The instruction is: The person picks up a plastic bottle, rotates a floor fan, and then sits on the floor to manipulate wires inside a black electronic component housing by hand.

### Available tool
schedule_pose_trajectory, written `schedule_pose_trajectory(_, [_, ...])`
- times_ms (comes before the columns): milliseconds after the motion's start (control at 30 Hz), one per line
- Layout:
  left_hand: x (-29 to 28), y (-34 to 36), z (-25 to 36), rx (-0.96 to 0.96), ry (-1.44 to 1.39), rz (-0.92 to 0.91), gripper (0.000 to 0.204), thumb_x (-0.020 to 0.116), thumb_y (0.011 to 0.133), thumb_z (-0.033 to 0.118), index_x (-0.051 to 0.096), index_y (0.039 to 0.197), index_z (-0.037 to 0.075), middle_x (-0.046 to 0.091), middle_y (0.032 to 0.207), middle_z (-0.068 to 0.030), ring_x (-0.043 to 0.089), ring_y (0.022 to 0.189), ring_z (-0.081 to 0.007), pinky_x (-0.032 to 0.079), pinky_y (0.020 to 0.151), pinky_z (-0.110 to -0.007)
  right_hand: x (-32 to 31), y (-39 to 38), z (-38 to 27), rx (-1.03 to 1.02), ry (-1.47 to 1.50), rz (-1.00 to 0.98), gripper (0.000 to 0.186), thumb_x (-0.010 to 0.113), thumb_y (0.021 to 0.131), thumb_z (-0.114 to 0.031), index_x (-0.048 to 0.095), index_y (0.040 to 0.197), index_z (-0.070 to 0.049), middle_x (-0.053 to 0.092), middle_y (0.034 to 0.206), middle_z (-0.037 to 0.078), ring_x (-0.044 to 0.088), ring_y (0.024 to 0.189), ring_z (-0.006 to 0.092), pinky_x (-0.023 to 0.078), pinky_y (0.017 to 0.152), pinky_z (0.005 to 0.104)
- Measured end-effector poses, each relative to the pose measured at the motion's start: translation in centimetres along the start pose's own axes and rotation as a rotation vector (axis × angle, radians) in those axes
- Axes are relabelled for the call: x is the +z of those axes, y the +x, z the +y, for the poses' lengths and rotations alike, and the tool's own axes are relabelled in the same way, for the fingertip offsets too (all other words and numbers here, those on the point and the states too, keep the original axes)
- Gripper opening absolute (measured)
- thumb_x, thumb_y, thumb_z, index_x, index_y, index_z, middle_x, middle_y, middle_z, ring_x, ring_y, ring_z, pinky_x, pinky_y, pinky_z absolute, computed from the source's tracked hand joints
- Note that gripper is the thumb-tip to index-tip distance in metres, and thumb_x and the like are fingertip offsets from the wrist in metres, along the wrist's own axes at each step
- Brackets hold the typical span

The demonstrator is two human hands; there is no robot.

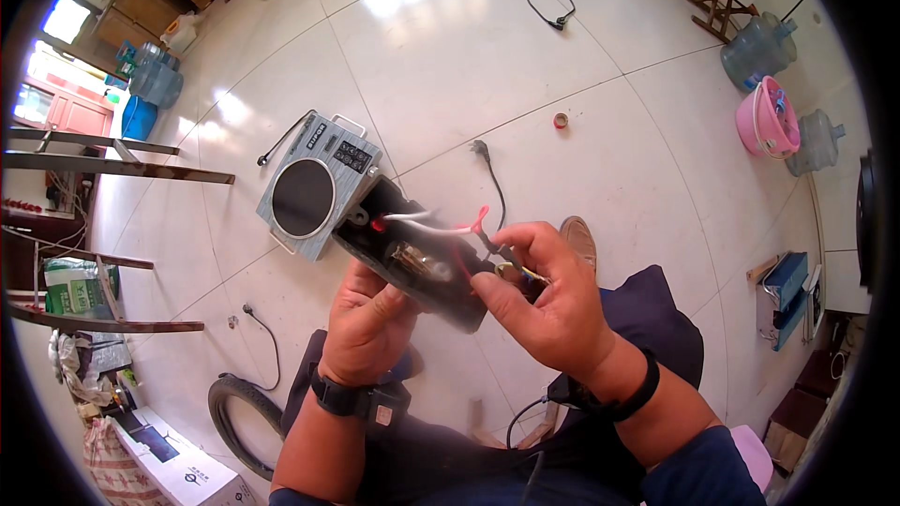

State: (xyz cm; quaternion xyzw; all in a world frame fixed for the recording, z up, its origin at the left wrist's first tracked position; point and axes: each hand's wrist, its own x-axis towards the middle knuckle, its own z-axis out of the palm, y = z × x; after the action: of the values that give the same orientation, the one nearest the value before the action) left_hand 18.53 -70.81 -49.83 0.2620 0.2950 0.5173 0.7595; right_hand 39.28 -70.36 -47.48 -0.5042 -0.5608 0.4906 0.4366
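Note:
My left hand (366,335) is closed round the side of an open black plastic housing (459,307), tilted in front of me. Inside it a shiny metal part (417,262) shows, partly blurred. White wires (427,224) come out of the housing's far end, with a red piece at their tip. My right hand (558,314) pinches the end of a dark cable with thin coloured wires (520,272) between thumb and fingers, over the housing's right side. A black power cord (493,178) with a plug lies beyond the right hand; whether it joins the held cable is hidden.
A grey box with a round dark disc (302,197) stands on the floor beyond the housing. A roll of red tape (561,121) and a looped black cord (560,22) lie farther off. A bicycle tyre (225,412) rests lower left; a pink bucket (750,122) stands right.

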Motion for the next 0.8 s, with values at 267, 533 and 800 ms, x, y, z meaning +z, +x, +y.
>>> schedule_pose_trajectory(267, [-0.3, -0.2, -0.9, -0.019, -0.129, 0.037, 0.045, 0.065, 0.095, 0.009, 0.052, 0.137, 0.0, 0.061, 0.133, -0.0164, 0.061, 0.123, -0.0305, 0.048, 0.107, -0.046, -0.2, 0.3, 0.7, 0.105, 0.241, -0.109, 0.024, 0.068, 0.093, -0.008, 0.065, 0.113, 0.004, 0.066, 0.097, 0.011, 0.063, 0.089, 0.0125, 0.054, 0.077, 0.0278])
schedule_pose_trajectory(533, [-1.5, -0.3, -1.5, -0.109, -0.107, 0.003, 0.049, 0.064, 0.096, 0.009, 0.046, 0.142, 0.005, 0.058, 0.136, -0.0111, 0.056, 0.126, -0.026, 0.042, 0.109, -0.044, -0.6, 0.3, 0.0, 0.228, 0.268, -0.164, 0.025, 0.065, 0.094, -0.009, 0.066, 0.116, 0.003, 0.065, 0.104, 0.012, 0.063, 0.093, 0.015, 0.053, 0.081, 0.0282])
schedule_pose_trajectory(800, [-1.4, -0.5, -1.7, -0.118, -0.116, -0.008, 0.046, 0.064, 0.097, 0.01, 0.048, 0.139, 0.006, 0.059, 0.133, -0.0105, 0.057, 0.124, -0.0251, 0.043, 0.108, -0.044, -1.0, 0.5, -1.0, 0.337, 0.367, -0.32, 0.04, 0.061, 0.1, -0.013, 0.056, 0.136, 0.004, 0.067, 0.116, 0.01, 0.06, 0.103, 0.0106, 0.051, 0.09, 0.0262])
